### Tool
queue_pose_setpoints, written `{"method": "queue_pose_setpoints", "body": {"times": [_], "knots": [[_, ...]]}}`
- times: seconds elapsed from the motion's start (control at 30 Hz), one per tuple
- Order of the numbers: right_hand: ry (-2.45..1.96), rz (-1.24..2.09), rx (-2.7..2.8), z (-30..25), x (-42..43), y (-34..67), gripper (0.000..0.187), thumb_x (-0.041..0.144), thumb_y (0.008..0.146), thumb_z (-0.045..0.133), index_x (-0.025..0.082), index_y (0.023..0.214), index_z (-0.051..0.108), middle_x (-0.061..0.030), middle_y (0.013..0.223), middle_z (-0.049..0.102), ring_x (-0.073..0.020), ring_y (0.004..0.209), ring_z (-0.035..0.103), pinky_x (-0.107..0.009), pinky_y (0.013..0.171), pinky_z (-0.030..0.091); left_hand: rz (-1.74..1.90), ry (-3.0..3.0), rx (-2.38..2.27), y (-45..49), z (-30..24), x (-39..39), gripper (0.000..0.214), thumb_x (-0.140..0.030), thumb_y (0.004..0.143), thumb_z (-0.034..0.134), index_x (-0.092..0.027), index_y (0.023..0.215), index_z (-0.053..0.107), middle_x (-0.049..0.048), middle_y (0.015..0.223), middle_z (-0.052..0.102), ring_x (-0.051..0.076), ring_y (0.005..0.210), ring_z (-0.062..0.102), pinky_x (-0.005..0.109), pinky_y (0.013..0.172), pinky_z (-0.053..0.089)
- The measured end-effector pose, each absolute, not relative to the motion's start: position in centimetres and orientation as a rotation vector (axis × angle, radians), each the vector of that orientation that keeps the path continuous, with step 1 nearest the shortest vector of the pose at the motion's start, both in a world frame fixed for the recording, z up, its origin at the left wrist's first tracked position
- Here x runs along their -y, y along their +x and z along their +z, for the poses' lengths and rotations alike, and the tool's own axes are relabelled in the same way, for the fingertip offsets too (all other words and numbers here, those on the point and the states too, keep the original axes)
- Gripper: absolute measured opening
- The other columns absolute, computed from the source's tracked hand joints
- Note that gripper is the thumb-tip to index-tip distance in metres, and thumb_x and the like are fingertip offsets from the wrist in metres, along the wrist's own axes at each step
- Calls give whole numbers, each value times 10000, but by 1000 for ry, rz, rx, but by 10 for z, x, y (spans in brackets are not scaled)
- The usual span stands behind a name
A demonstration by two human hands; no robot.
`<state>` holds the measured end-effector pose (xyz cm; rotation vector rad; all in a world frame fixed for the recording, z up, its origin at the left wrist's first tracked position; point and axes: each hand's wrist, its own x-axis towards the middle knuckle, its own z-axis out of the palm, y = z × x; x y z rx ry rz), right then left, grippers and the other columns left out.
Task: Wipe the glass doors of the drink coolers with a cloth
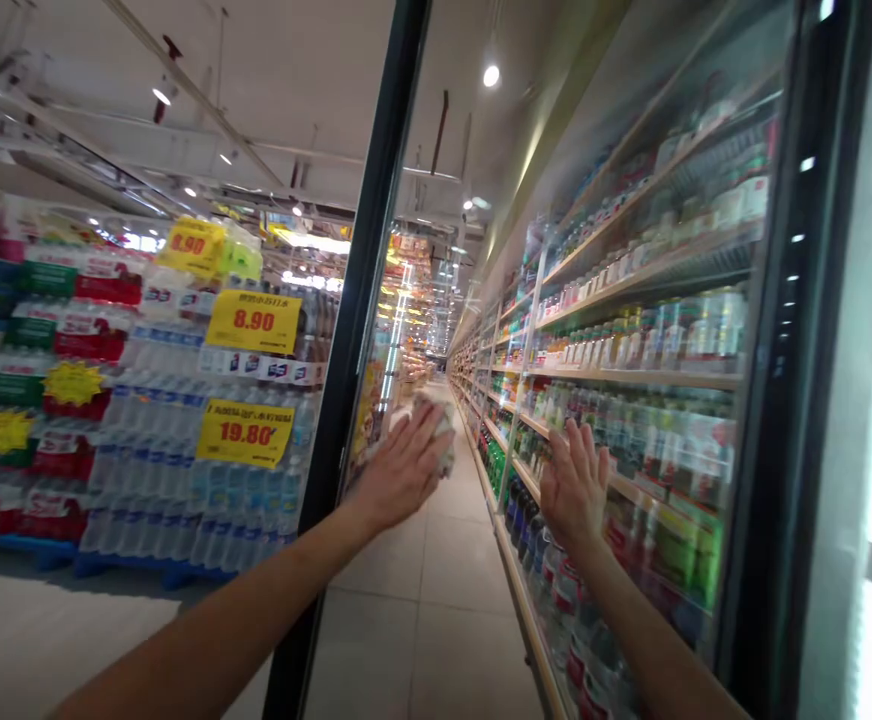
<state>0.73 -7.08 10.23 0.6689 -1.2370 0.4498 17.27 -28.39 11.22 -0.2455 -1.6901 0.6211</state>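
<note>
My left hand (404, 468) reaches in from the lower left, fingers over a crumpled pale cloth (445, 440) at the glass door (451, 560). Motion blurs the cloth a little. On the right, my right hand (575, 485) is raised with its fingers up and apart, holding nothing. It is in front of or against the glass; the frame does not show exact contact. A dark door frame edge (361, 250) slants past my left forearm, and another dark upright (788, 400) stands beyond my right arm.
Long shelves (638, 378) of bottles and cans show in the glass area on the right. At left, stacked packs of bottled water (158, 440) stand on blue pallets (98, 562) with yellow price signs (254, 320). A tiled aisle floor (383, 640) runs into the distance.
</note>
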Motion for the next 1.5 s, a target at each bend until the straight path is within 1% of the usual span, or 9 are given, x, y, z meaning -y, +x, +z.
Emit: {"method": "queue_pose_setpoints", "body": {"times": [0.13, 0.37, 0.57, 0.77, 0.93, 1.0, 1.17, 1.33, 1.5], "knots": [[674, 450, 1260, 103, 70, 10, 496, 229, 856, 416, 206, 1350, 378, -116, 1379, 442, -230, 1337, 312, -459, 1089, 225, 767, -484, 1753, 173, 95, 282, 430, -284, 824, 513, -205, 1244, 472, 65, 1420, 386, 198, 1379, 187, 369, 1124, 179], [664, 471, 1268, 103, 70, 9, 488, 233, 849, 416, 202, 1336, 395, -112, 1375, 448, -223, 1341, 303, -452, 1094, 211, 583, -232, 1679, 175, 115, 291, 443, -257, 838, 500, -154, 1265, 439, 152, 1455, 292, 245, 1386, 146, 438, 1101, 222], [690, 475, 1289, 103, 70, 8, 525, 227, 844, 419, 221, 1365, 357, -97, 1409, 406, -227, 1352, 280, -456, 1098, 200, 901, -733, 1760, 166, 100, 287, 350, -247, 851, 489, -230, 1200, 501, 43, 1440, 356, 188, 1366, 227, 369, 1133, 165], [688, 488, 1286, 102, 70, 8, 517, 230, 843, 410, 221, 1358, 369, -97, 1408, 407, -234, 1350, 284, -459, 1091, 208, 432, -143, 1623, 173, 139, 295, 462, -213, 834, 496, -187, 1286, 404, 120, 1484, 238, 237, 1388, 143, 471, 1104, 220], [700, 485, 1280, 102, 70, 8, 526, 224, 838, 415, 222, 1361, 360, -99, 1404, 411, -236, 1348, 289, -466, 1090, 214, 743, -541, 1716, 181, 108, 303, 355, -202, 828, 501, -216, 1182, 498, 74, 1426, 376, 197, 1373, 208, 386, 1118, 205], [703, 489, 1266, 103, 70, 9, 525, 216, 834, 426, 220, 1356, 367, -99, 1400, 417, -234, 1348, 290, -466, 1092, 210, 725, -480, 1724, 184, 113, 306, 349, -229, 834, 499, -218, 1183, 499, 75, 1399, 415, 195, 1368, 225, 397, 1122, 192], [693, 488, 1261, 103, 70, 9, 522, 210, 830, 436, 218, 1349, 378, -100, 1400, 418, -232, 1349, 288, -466, 1094, 208, 366, -18, 1596, 183, 124, 301, 435, -199, 830, 472, -160, 1261, 427, 144, 1480, 238, 250, 1386, 155, 463, 1089, 246], [702, 469, 1276, 103, 70, 8, 529, 224, 835, 430, 221, 1359, 357, -107, 1388, 430, -242, 1347, 290, -471, 1082, 223, 754, -571, 1774, 177, 96, 294, 368, -262, 817, 511, -230, 1183, 503, 58, 1431, 371, 195, 1374, 207, 379, 1125, 178], [690, 493, 1269, 103, 70, 9, 549, 213, 828, 420, 235, 1372, 342, -89, 1406, 410, -234, 1343, 299, -463, 1088, 210, 494, -163, 1654, 175, 133, 293, 387, -237, 836, 477, -171, 1218, 470, 133, 1446, 322, 230, 1383, 172, 447, 1103, 214]]}}
